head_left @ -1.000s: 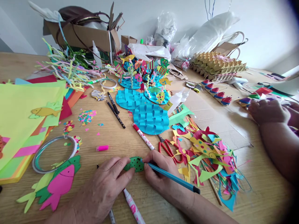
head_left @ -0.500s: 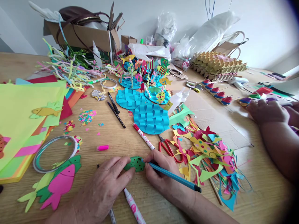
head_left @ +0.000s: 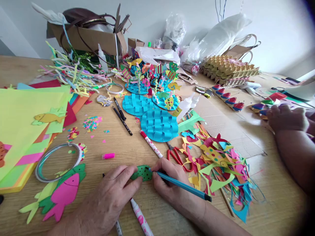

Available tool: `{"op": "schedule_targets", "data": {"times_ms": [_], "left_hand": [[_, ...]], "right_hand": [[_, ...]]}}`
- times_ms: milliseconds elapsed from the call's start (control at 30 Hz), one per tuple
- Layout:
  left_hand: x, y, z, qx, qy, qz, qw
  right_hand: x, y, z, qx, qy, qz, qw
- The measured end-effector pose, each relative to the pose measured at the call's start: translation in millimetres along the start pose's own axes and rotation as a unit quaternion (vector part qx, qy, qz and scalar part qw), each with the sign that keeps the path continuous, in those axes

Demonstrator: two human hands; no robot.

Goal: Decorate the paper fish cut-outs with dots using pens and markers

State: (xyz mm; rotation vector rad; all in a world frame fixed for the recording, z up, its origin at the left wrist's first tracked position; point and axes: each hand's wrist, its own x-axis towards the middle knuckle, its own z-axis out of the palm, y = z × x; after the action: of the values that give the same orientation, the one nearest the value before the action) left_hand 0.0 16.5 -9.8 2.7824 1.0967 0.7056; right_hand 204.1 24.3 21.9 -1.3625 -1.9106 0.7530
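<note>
Between my two hands a green paper cut-out (head_left: 144, 173) with dark dots lies on the table, its ends partly covered. Thumb and fingertips of my left hand (head_left: 114, 186) press and hold its left side. My right hand (head_left: 171, 185) grips a blue felt-tip pen (head_left: 185, 187), the tip touching the cut-out and the black end pointing right. Under and beside my left hand lie a white-and-pink marker (head_left: 141, 218) and another partly hidden pen (head_left: 118, 227). A pink marker cap (head_left: 108, 156) sits farther off, and a red-capped marker (head_left: 151, 144) lies beyond my right hand.
Red-handled scissors (head_left: 177, 158) and a heap of paper scraps (head_left: 221, 157) lie right. Blue scaly paper discs (head_left: 159, 126) and glue bottles (head_left: 184, 107) stand ahead. Paper fish (head_left: 65, 193), a tape roll (head_left: 36, 172) and coloured sheets (head_left: 27, 114) are left. A co-worker's hand (head_left: 286, 118) is far right.
The co-worker's hand at the far right has shifted slightly to the right. My hands, the pen and the green cut-out stay in nearly the same place.
</note>
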Motion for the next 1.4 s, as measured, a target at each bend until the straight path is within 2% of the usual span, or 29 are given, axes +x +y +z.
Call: {"op": "schedule_targets", "data": {"times_ms": [133, 267, 533, 800, 900, 1000, 1133, 1400], "left_hand": [[3.5, -0.3, -3.9, 0.010, 0.009, 0.020, 1.000], [1.8, 0.7, 0.7, 0.008, 0.023, 0.001, 1.000], [2.5, -0.4, -1.9, 0.011, 0.012, 0.015, 1.000], [-0.3, 0.4, -0.2, -0.003, -0.008, -0.004, 1.000], [1.1, -1.6, -2.8, 0.015, 0.000, 0.015, 1.000], [3.0, -3.5, -6.4, 0.036, 0.010, 0.041, 0.998], [5.5, -3.9, -10.1, 0.044, 0.008, 0.050, 0.998], [7.6, -3.7, -13.3, 0.061, 0.005, 0.055, 0.997]], "right_hand": [[0.4, -0.5, -0.5, 0.000, 0.006, 0.001, 1.000], [1.3, -0.6, -1.3, 0.004, 0.002, -0.001, 1.000], [2.3, 0.2, -1.8, 0.008, -0.002, 0.002, 1.000], [2.2, 0.4, -1.9, 0.017, -0.001, -0.003, 1.000], [-0.1, 0.4, -6.4, 0.036, 0.001, 0.022, 0.999], [-3.1, 0.3, -11.9, 0.049, -0.026, 0.049, 0.997], [-4.0, -0.2, -14.3, 0.051, -0.047, 0.045, 0.997], [-3.9, 1.2, -8.9, 0.040, -0.031, 0.032, 0.998]]}}
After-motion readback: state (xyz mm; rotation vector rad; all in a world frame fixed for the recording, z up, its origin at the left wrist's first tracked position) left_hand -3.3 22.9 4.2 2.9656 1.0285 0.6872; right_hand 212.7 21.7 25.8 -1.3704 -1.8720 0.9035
